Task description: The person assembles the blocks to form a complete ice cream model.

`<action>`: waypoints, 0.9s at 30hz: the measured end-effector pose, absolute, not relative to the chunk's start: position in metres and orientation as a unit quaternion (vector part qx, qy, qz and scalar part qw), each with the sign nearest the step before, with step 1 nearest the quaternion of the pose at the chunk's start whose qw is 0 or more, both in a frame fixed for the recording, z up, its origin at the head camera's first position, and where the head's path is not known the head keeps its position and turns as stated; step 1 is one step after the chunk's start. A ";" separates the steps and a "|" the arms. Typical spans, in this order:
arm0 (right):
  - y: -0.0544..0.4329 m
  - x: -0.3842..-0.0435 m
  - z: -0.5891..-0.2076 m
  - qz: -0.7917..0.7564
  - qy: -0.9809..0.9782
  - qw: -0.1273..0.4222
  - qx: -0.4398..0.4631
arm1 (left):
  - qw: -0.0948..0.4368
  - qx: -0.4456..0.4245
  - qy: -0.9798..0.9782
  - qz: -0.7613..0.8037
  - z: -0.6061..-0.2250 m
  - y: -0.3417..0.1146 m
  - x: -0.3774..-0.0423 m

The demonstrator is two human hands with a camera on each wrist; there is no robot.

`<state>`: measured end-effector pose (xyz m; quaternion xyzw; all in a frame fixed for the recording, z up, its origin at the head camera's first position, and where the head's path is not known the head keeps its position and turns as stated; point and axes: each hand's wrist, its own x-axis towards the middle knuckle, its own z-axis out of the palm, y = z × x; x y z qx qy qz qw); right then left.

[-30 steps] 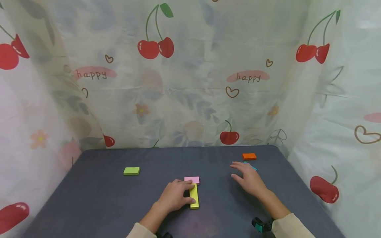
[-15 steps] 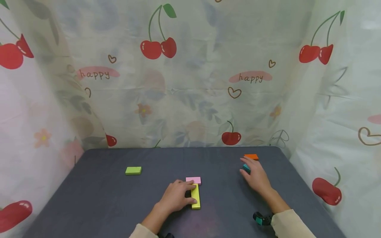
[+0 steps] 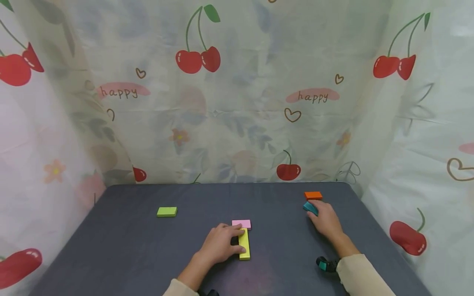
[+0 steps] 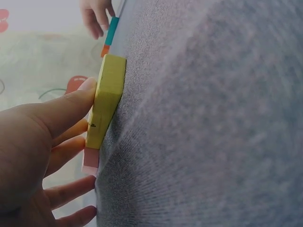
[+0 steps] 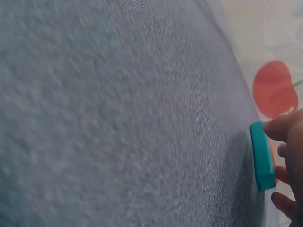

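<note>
Thumb and fingertips of my left hand [image 3: 219, 244] rest on top of a yellow rectangular block [image 3: 244, 245] lying lengthwise on the table. In the left wrist view, the thumb touches the yellow block's [image 4: 109, 90] top near one end. Just beyond its far end lies a pink block [image 3: 241, 224]. On the right, my right hand [image 3: 327, 222] pinches a teal block [image 3: 310, 208] between thumb and fingers. The right wrist view has the teal block [image 5: 262, 156] low against the table, fingertips along its upper side. Behind it lies an orange block [image 3: 313, 195].
A lime green block [image 3: 167, 211] lies alone on the left of the dark grey table [image 3: 129, 246]. Cherry-printed curtains [image 3: 229, 94] enclose the table at the back and both sides. A black band with a teal part [image 3: 326, 264] sits at the right wrist.
My right hand has moved right to the teal block, and its fingers have closed on it. The left hand stays on the yellow block. The head view has shifted slightly.
</note>
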<state>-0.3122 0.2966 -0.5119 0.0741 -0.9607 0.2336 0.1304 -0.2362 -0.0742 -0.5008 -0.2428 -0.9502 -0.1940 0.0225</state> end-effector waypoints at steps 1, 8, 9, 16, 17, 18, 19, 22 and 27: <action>0.298 -0.313 -0.512 0.231 -0.962 0.130 0.071 | 0.021 -0.243 -0.950 -0.195 -0.501 -0.074 -0.236; 0.301 -0.316 -0.514 0.212 -0.968 0.121 0.059 | 0.010 -0.237 -0.950 -0.202 -0.503 -0.074 -0.237; 0.301 -0.316 -0.514 0.211 -0.968 0.121 0.060 | 0.008 -0.236 -0.950 -0.202 -0.503 -0.074 -0.237; 0.290 -0.321 -0.516 0.197 -0.972 0.116 0.062 | -0.002 -0.234 -0.951 -0.203 -0.501 -0.074 -0.237; 0.287 -0.322 -0.516 0.196 -0.972 0.116 0.063 | -0.002 -0.235 -0.951 -0.203 -0.501 -0.074 -0.237; 0.285 -0.322 -0.516 0.197 -0.971 0.117 0.065 | -0.002 -0.234 -0.951 -0.203 -0.501 -0.074 -0.237; 0.283 -0.323 -0.516 0.200 -0.970 0.117 0.068 | -0.002 -0.234 -0.951 -0.203 -0.500 -0.074 -0.236; 0.276 -0.325 -0.516 0.212 -0.967 0.117 0.075 | -0.003 -0.233 -0.951 -0.204 -0.500 -0.074 -0.236; 0.263 -0.327 -0.517 0.228 -0.963 0.118 0.087 | -0.005 -0.231 -0.950 -0.208 -0.500 -0.075 -0.237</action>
